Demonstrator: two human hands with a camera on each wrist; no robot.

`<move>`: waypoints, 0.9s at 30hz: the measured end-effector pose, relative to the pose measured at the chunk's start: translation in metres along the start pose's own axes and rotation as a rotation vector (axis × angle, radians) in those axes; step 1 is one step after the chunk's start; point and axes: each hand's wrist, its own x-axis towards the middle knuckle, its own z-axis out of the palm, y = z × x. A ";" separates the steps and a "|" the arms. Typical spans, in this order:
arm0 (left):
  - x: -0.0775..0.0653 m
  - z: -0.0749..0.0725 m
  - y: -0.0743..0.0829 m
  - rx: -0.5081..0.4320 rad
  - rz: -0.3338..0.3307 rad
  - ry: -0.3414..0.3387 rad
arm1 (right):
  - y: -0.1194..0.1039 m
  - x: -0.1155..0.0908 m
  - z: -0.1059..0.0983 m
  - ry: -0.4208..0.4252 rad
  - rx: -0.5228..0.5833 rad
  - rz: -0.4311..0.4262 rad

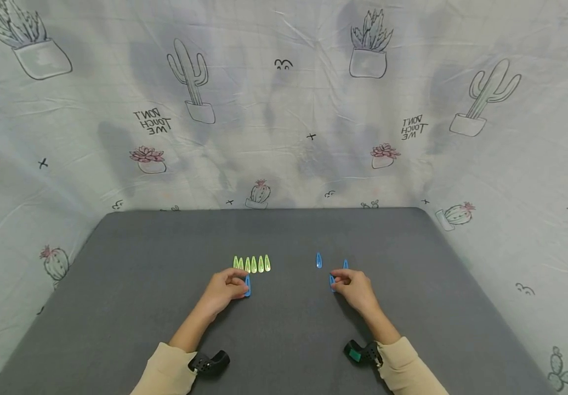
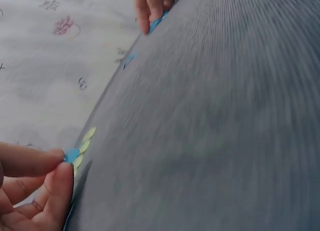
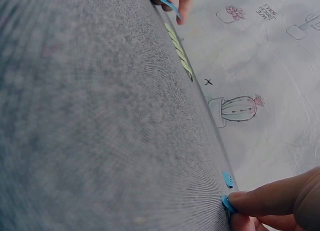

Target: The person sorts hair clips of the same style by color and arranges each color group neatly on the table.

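Note:
My left hand (image 1: 223, 291) pinches a blue snap hair clip (image 1: 247, 286) between thumb and fingers, just in front of a row of several lime-green hair clips (image 1: 261, 264). The left wrist view shows that blue clip (image 2: 72, 154) at the fingertips. On the right, my right hand (image 1: 356, 289) pinches another blue hair clip (image 1: 332, 282) close over the table; it also shows in the right wrist view as a blue clip (image 3: 228, 204). One blue clip (image 1: 319, 260) lies beyond the right hand's fingers, and another blue clip (image 1: 345, 264) is partly hidden behind that hand.
The grey table (image 1: 284, 340) spreads under both hands, its far edge meeting a pale cloth backdrop (image 1: 284, 109) printed with cacti. Black wrist devices sit at the left cuff (image 1: 210, 363) and the right cuff (image 1: 363, 353).

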 end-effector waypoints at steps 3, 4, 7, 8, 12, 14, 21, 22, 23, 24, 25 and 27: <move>-0.002 -0.010 -0.002 0.076 -0.002 0.043 | 0.000 0.000 0.000 0.000 -0.003 0.004; -0.003 -0.012 -0.003 0.105 -0.003 0.053 | 0.000 0.000 0.000 0.000 -0.004 0.006; -0.006 -0.017 -0.002 0.197 -0.006 0.070 | 0.000 -0.001 0.000 0.001 -0.002 0.010; -0.006 -0.018 -0.001 0.229 -0.002 0.073 | 0.000 -0.001 0.000 0.000 -0.002 0.009; -0.009 -0.019 0.003 0.361 0.039 0.099 | 0.000 -0.001 0.000 -0.004 -0.002 0.001; -0.009 -0.017 0.004 0.423 0.058 0.117 | 0.000 0.000 0.000 -0.005 -0.001 0.000; -0.009 -0.015 0.007 0.494 0.071 0.148 | 0.000 0.002 0.000 -0.013 -0.007 0.007; -0.009 -0.016 0.007 0.490 0.068 0.143 | 0.000 0.002 0.000 -0.015 -0.007 0.006; -0.009 -0.017 0.007 0.486 0.065 0.137 | 0.000 0.002 0.000 -0.017 -0.007 0.006; -0.009 -0.018 0.006 0.481 0.066 0.131 | 0.000 0.002 -0.001 -0.019 -0.005 0.005; -0.009 -0.019 0.005 0.475 0.070 0.123 | -0.001 0.002 -0.001 -0.020 -0.003 0.004; -0.009 -0.021 0.002 0.469 0.088 0.105 | -0.001 0.002 -0.002 -0.023 0.000 0.005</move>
